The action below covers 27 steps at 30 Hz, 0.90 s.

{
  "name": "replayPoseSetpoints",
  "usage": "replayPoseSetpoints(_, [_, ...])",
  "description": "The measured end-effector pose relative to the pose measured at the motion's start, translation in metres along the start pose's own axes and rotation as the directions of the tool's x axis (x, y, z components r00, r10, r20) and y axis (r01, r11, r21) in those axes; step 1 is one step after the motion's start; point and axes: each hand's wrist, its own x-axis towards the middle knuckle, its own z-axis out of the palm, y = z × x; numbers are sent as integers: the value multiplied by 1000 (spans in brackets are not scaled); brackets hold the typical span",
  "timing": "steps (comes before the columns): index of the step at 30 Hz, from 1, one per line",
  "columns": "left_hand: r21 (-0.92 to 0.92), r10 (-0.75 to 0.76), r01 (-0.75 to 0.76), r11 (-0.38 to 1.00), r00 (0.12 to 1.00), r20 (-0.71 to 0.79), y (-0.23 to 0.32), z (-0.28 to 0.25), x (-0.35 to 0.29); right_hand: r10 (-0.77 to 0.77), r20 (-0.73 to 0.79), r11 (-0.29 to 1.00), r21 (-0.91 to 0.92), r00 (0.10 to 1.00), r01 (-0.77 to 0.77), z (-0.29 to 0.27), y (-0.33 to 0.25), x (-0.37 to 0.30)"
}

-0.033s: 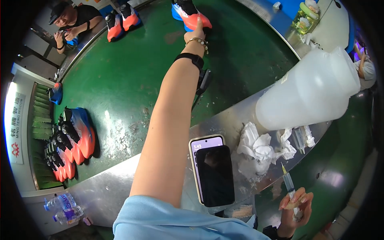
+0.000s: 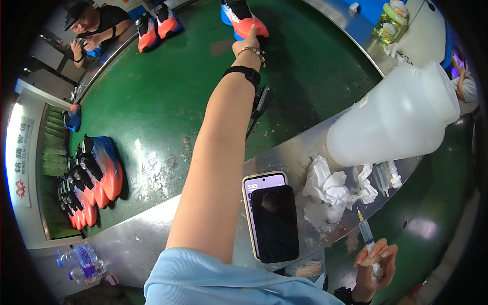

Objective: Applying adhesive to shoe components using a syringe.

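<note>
My left hand is stretched far across the shiny green tabletop, up against the toe of a red-orange, white and blue sports shoe with a black top. My thumb lies on the shoe, but the other fingers are hidden, so I can't tell if they grip it. My right hand is curled around a thin, clear plastic syringe with a yellow tip, low and near me. I think this step is getting hold of the shoe. The next move seems to call for a firm grip on it, with the sharp tip held well away. The top of the shoe is cut off by the picture's edge. My fingers cover the syringe's back end, so I can't see its plunger well.
</note>
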Motion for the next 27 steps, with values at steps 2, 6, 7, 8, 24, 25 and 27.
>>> replayPoseSetpoints(2, [-182,-6,-28,983,983,-186,6,-10,3,0,6,1000,-24,1000,0,1,6,4])
replayPoseSetpoints(6, [-88,44,-47,995,998,-42,9,-72,-24,-46,52,997,-55,998,49,2,-5,6])
replayPoseSetpoints(7, [-30,-4,4,1000,1000,-15,12,-90,-47,-54,56,996,-67,997,58,3,-8,5])
replayPoseSetpoints(8, [24,-54,54,998,998,10,15,-110,-73,-42,77,998,-46,996,45,2,-9,4])
replayPoseSetpoints(24, [-401,-285,200,894,944,-164,-109,-425,-640,-96,235,991,-68,967,115,11,30,10])
replayPoseSetpoints(25, [-345,-261,173,922,938,-230,-115,-436,-647,-65,155,994,-76,986,78,14,34,6])
replayPoseSetpoints(27, [-224,-202,129,966,917,-343,-118,-451,-646,-55,102,994,-93,993,65,16,36,-4])
